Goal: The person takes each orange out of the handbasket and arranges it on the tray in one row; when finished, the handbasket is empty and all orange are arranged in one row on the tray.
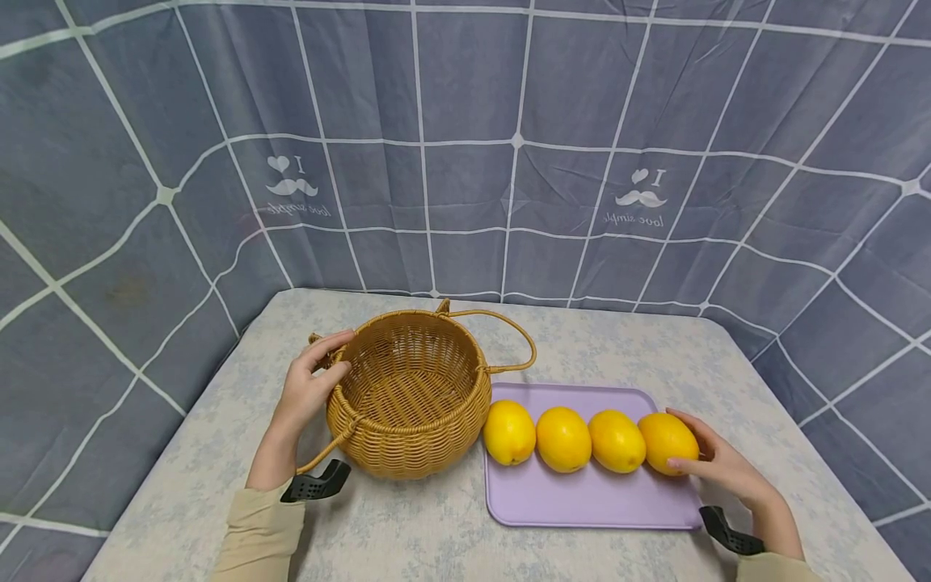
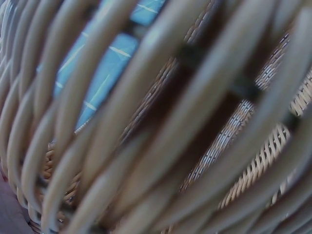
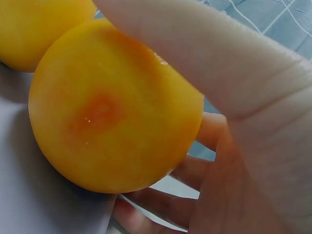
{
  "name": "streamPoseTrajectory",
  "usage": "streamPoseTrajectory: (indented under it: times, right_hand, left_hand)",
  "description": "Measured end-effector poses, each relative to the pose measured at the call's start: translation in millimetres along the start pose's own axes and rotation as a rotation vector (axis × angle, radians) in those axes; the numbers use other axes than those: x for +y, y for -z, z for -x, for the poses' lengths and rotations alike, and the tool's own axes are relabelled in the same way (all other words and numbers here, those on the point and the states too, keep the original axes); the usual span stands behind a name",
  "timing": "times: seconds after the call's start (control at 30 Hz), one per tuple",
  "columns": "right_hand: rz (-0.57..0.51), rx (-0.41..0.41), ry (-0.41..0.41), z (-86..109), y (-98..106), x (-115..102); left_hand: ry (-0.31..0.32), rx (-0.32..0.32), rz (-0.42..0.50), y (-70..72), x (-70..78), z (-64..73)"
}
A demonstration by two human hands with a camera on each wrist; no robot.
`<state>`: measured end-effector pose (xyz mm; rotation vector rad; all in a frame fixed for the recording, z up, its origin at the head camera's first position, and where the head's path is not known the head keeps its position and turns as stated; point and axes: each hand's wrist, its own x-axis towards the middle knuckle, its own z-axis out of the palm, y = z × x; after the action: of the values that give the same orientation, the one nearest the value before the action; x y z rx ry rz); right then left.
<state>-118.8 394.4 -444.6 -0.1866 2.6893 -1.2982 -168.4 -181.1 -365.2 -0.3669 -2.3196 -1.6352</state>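
A round brown wicker basket (image 1: 407, 453) stands left of the middle of the table, its opening tilted toward me. My left hand (image 1: 307, 390) grips its left rim, thumb and fingers at the edge. The left wrist view is filled by the basket's woven wall (image 2: 161, 122), with no fingers in sight. Several yellow lemons lie in a row across a lilac tray (image 1: 589, 501). At the row's right end, my right hand (image 1: 730, 469) holds the last lemon (image 1: 667, 444), thumb in front and fingers behind. Up close, that lemon (image 3: 112, 112) still appears low over the tray.
The leftmost lemon (image 1: 509, 432) is close beside the basket's right side. One looped handle (image 1: 520, 327) reaches out over the table behind the tray; another handle (image 1: 327, 453) hangs near my left wrist. A grey-blue checked curtain (image 1: 465, 186) encloses the pale patterned table (image 1: 407, 525) at back and sides.
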Motion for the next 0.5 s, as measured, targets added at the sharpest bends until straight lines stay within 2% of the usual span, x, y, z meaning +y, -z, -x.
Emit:
streamPoseTrajectory:
  times: [0.1, 0.2, 0.37, 0.5]
  right_hand:
    - [0.014, 0.002, -0.007, -0.4, 0, -2]
    - [0.021, 0.004, -0.022, -1.6, 1, -3]
    - [0.009, -0.015, -0.016, -4.0, 3, -6]
    - [0.001, -0.050, 0.001, -5.5, 6, -10]
  left_hand:
    - [0.000, -0.005, -0.004, 1.1, -3.2, -0.9]
    - [0.001, -0.013, -0.005, 2.8, -13.7, -3.2]
    - [-0.016, -0.023, -0.077, 5.9, -31.8, -5.8]
    - [-0.049, -0.029, -0.131, 8.5, -32.5, -5.6]
